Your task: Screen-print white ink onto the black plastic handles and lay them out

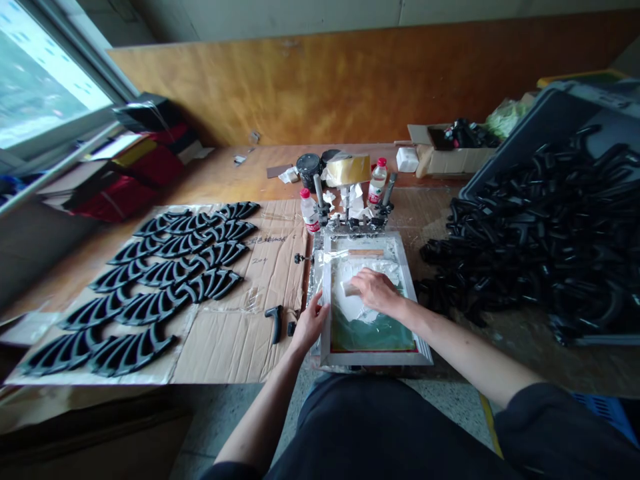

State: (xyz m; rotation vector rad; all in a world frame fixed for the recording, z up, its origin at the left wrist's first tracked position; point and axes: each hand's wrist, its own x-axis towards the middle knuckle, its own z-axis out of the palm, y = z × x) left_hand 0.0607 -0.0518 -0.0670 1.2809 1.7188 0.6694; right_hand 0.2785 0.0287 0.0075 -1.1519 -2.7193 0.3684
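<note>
A silver-edged screen printing frame [423, 353] lies in front of me, its green mesh [370, 337] partly covered with white ink [357, 310]. My right hand [374, 288] is closed around a small pale squeegee [350, 289], pressed to the inked mesh; the fingers cover much of it. At the frame's left side, my left hand [311, 321] grips the edge with fingers and thumb. Metal hinge clamps [353, 222] hold the far end of the frame. Close to my left hand, a single black curved plastic handle [274, 323] lies on the cardboard [225, 350].
Rows of black handles [165, 267] cover the cardboard at left. A large heap of black handles [530, 227] spills from a grey crate [500, 157] at right. Two red-capped bottles [379, 180], a tape roll [347, 169] and a dark tub [309, 170] stand behind the frame.
</note>
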